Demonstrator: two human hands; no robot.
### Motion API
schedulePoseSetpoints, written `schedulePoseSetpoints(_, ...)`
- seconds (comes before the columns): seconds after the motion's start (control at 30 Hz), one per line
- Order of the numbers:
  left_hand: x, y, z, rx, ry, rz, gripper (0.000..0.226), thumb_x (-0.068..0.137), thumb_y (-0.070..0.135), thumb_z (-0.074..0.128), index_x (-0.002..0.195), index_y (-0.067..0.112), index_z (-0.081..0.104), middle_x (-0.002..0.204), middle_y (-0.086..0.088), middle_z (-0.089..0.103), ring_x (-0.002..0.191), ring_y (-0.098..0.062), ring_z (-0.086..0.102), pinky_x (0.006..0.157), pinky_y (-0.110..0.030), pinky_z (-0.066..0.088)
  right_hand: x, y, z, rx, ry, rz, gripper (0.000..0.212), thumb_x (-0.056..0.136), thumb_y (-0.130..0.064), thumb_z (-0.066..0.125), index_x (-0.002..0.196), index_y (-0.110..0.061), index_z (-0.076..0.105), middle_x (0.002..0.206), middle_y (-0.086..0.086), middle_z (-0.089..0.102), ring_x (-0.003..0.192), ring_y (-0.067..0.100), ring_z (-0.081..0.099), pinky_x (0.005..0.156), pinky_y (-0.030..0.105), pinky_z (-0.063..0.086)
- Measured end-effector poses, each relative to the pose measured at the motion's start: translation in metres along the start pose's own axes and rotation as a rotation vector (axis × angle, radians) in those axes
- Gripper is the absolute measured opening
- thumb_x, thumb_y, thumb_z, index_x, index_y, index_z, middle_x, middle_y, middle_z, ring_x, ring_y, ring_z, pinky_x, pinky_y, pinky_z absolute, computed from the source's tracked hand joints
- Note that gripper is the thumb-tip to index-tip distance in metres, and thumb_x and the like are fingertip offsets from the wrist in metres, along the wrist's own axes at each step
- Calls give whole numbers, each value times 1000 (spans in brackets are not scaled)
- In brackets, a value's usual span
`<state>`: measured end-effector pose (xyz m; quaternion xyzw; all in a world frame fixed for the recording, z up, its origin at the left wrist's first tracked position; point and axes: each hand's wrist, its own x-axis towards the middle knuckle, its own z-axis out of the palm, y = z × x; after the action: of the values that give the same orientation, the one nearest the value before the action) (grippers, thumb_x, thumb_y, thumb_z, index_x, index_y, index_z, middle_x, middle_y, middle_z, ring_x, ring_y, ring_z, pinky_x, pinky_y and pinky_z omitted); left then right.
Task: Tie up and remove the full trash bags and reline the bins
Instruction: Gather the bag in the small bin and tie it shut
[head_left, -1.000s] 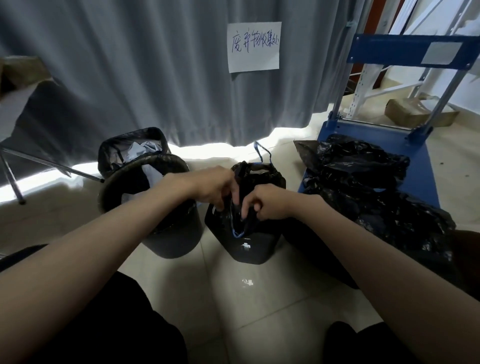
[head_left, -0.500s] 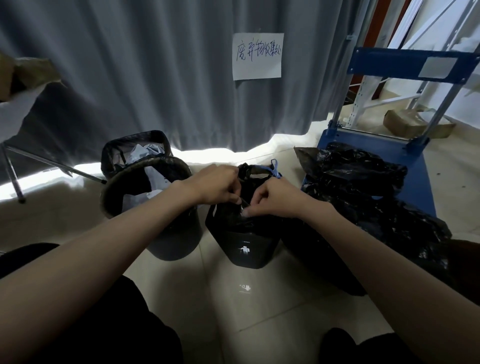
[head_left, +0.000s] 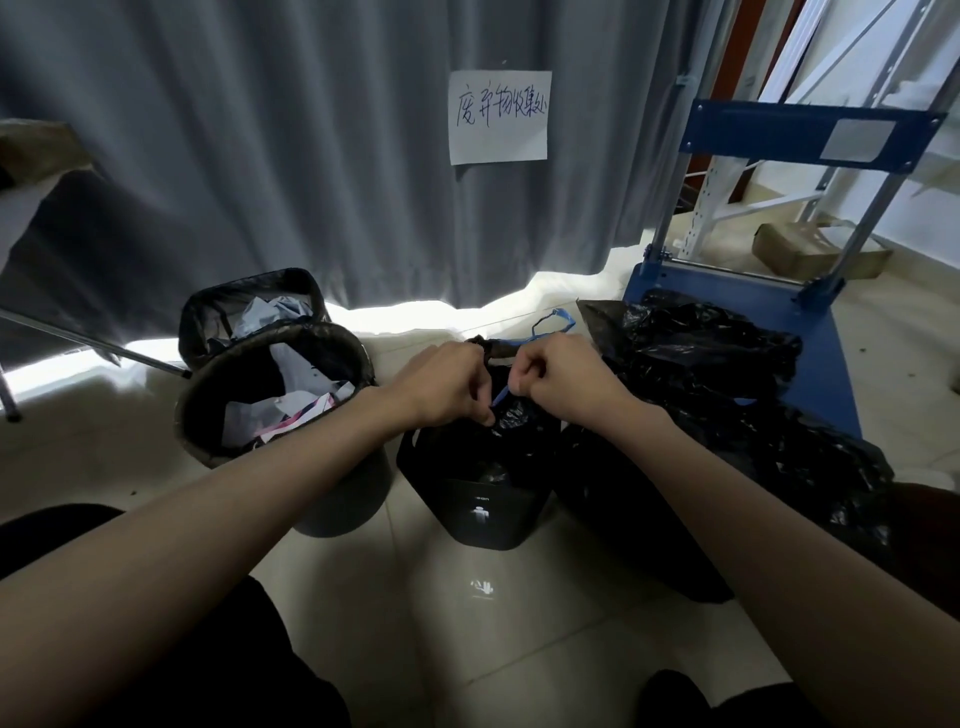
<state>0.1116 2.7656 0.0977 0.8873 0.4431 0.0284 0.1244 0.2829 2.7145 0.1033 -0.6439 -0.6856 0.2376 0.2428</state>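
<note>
On the tiled floor in front of a grey curtain (head_left: 260, 156), going left to right: a round bin (head_left: 280, 415) and a square bin (head_left: 249, 306) behind it, both lined and holding paper scraps, untied. Next, at centre, the small black bin (head_left: 480, 512) I am working on. My left hand (head_left: 447, 384) pinches the gathered neck of its black trash bag (head_left: 511, 415); my right hand (head_left: 561, 379) is curled round the blue drawstring (head_left: 550, 325), whose loop sticks up behind my knuckles. I judge this is the tying step, the knot not yet pulled tight. Next I would cinch it, then lift the bag clear. Farther right, crumpled black bags (head_left: 727, 374) lie against a blue cart (head_left: 810, 130). My fingers hide the knot itself, and the dark plastic blurs together there.
</note>
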Motion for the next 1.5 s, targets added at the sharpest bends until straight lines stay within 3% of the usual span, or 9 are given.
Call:
schedulePoseSetpoints(0.2, 0, 0, 15, 153, -7, -57, 23, 67, 31, 79, 63, 26, 57, 84, 6, 67, 79, -19, 63, 67, -29, 37, 6, 6, 2, 6, 39, -9, 19, 83, -1, 52, 80, -10, 69, 74, -8, 61, 82, 21, 62, 80, 44, 56)
schedulePoseSetpoints(0.33, 3, 10, 16, 187, 17, -10, 21, 68, 33, 79, 69, 27, 59, 89, 5, 65, 82, -20, 60, 72, -31, 30, 8, 11, 7, 44, 123, 13, 21, 80, -2, 50, 73, -17, 63, 68, -11, 57, 74, 18, 58, 75, 41, 56)
schedulePoseSetpoints(0.53, 11, 6, -28, -282, 166, 6, 25, 60, 37, 89, 75, 25, 72, 73, 7, 65, 64, -5, 53, 61, -25, 42, 9, 9, 7, 227, 159, -37, 13, 86, -11, 64, 79, -21, 65, 62, -8, 61, 52, 4, 56, 58, 23, 48)
schedulePoseSetpoints(0.7, 10, 2, -28, -268, 173, -22, 15, 70, 28, 84, 66, 27, 69, 72, 7, 69, 64, -7, 59, 62, -24, 45, 10, 11, 17, 258, 135, -13, 11, 82, -11, 64, 91, -15, 59, 63, -3, 62, 53, 0, 54, 52, 15, 47)
schedulePoseSetpoints(0.87, 6, 3, -35, -323, 214, -5, 12, 75, 26, 80, 71, 26, 69, 71, 7, 68, 57, -4, 55, 60, -22, 42, 12, 15, 28, 107, 23, -72, 8, 77, -13, 78, 74, -9, 72, 65, -4, 65, 50, -1, 55, 49, 8, 44)
schedulePoseSetpoints(1.1, 0, -3, -45, -204, 357, 3, 9, 85, 31, 69, 80, 27, 64, 75, 17, 62, 68, -9, 58, 69, -31, 46, 11, 17, 45, 9, -20, -36, 22, 82, -15, 75, 66, -19, 62, 68, -2, 64, 67, 11, 61, 70, 28, 55)
schedulePoseSetpoints(1.3, 0, -13, -51, -263, 571, -4, 11, 84, 31, 67, 80, 23, 62, 72, 14, 62, 67, -3, 56, 68, -28, 44, 7, 37, 57, -100, -96, 80, 6, 85, -8, 69, 81, -4, 70, 78, 8, 68, 82, 26, 68, 81, 39, 57)
schedulePoseSetpoints(1.43, 1, -4, -49, -342, 542, 38, 11, 83, 34, 68, 77, 28, 61, 71, 13, 63, 65, -7, 57, 67, -25, 45, 14, 24, 48, 126, 58, 26, 30, 81, -21, 77, 109, -15, 68, 70, -2, 64, 66, 6, 60, 70, 16, 47)
schedulePoseSetpoints(1.5, 2, 1, -50, -384, 533, 61, 10, 83, 32, 69, 78, 27, 63, 72, 9, 65, 66, -10, 58, 68, -27, 46, 17, 11, 42, 326, 137, -21, 27, 81, -28, 76, 106, -20, 70, 59, -9, 59, 53, -1, 53, 60, 8, 39)
